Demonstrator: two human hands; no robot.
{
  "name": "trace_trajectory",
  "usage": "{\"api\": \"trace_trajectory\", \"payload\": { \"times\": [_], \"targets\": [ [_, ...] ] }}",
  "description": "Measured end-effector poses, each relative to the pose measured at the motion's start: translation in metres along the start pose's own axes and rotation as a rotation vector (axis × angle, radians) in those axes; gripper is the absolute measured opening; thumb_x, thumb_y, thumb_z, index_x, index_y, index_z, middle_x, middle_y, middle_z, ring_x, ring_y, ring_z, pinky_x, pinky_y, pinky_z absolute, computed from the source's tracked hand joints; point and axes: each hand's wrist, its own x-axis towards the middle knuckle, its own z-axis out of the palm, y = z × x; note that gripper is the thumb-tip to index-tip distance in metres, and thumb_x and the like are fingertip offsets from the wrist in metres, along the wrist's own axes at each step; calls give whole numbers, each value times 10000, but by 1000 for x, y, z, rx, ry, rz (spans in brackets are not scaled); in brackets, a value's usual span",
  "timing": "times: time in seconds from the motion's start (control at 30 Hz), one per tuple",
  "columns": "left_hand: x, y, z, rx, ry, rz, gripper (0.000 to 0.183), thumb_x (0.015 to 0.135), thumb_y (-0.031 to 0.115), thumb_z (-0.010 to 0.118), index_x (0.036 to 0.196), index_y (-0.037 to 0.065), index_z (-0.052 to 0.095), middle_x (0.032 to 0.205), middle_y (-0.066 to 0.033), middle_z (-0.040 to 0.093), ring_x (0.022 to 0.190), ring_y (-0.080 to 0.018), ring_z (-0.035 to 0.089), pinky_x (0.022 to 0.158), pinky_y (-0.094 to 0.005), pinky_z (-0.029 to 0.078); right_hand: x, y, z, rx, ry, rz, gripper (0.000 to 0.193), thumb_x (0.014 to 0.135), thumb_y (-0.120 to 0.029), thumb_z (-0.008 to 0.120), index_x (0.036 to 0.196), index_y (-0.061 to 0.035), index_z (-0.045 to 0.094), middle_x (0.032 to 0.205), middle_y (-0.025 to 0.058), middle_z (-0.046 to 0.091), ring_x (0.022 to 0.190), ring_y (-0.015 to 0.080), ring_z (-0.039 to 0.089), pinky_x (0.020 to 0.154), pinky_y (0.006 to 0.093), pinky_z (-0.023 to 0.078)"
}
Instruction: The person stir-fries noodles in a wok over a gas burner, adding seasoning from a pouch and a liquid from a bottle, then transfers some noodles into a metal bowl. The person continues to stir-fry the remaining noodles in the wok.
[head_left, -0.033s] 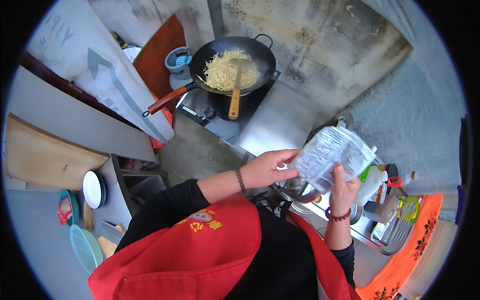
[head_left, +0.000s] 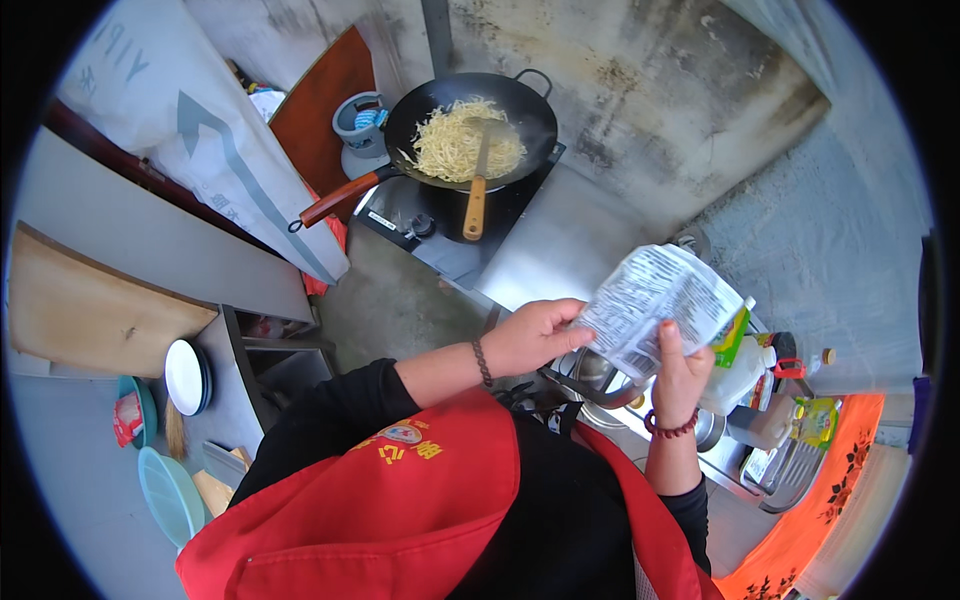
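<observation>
A crinkled white plastic packet (head_left: pixel 655 305) covered in small dark print is held up between my hands. Its left edge is pinched by my left hand (head_left: pixel 545 335), thumb on the front. My right hand (head_left: pixel 685 375) grips the lower right part, thumb pressed on its face, other fingers hidden behind. Beyond them, a black wok (head_left: pixel 410 120) sits on a black stove (head_left: pixel 455 245), its wooden handle pointing left. Pale thin shreds (head_left: pixel 450 145) lie in the wok, and a spatula (head_left: pixel 475 205) with a wooden handle rests on them.
A steel tabletop (head_left: pixel 560 240) adjoins the stove. To the right are a white jug (head_left: pixel 740 375), a green package (head_left: pixel 733 338), several bottles and an orange cloth (head_left: pixel 850 450). On the left stand white plates (head_left: pixel 184 378), a teal basin (head_left: pixel 170 495) and a grey gas cylinder (head_left: pixel 360 135).
The packet has tilted and shifted slightly left in my hands, so more of the green package behind it shows. The wok and spatula stay as they were.
</observation>
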Motion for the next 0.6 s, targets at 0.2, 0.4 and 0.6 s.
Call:
{"api": "trace_trajectory", "payload": {
  "times": [0.2, 0.4, 0.6],
  "targets": [
    [-21, 6, -45, -130, 402, -13, 320, 1059, 281, 575, 1256, 40, 645, 1146, -7, 701, 1008, -82, 638, 839, -269, 536, 28, 5, 89, 106, -241, 224, 266, 984, -128, 691, 1204, 15, 649, 1079, 50, 718, 912, 114, 664, 843, 277, 538],
    [-45, 14, -88, -172, 550, -21, 481, 1066, 334, 547, 1461, 60, 515, 1352, -63, 634, 1172, -143, 618, 970, -313, 489, 72, -8, 162, -378, -68, -329, 148, 972, -123, 700, 951, 24, 696, 724, 43, 648, 642, 82, 541, 607, 265, 470],
    [-87, 14, -144, -34, 514, -76, 474, 1060, 289, 552, 1479, 74, 505, 1364, -79, 630, 1185, -153, 615, 968, -300, 468, 142, -22, 224, -654, -37, -620, 120, 937, -166, 709, 941, -46, 717, 711, 170, 651, 610, 319, 639, 575, 389, 505]
  ]
}}
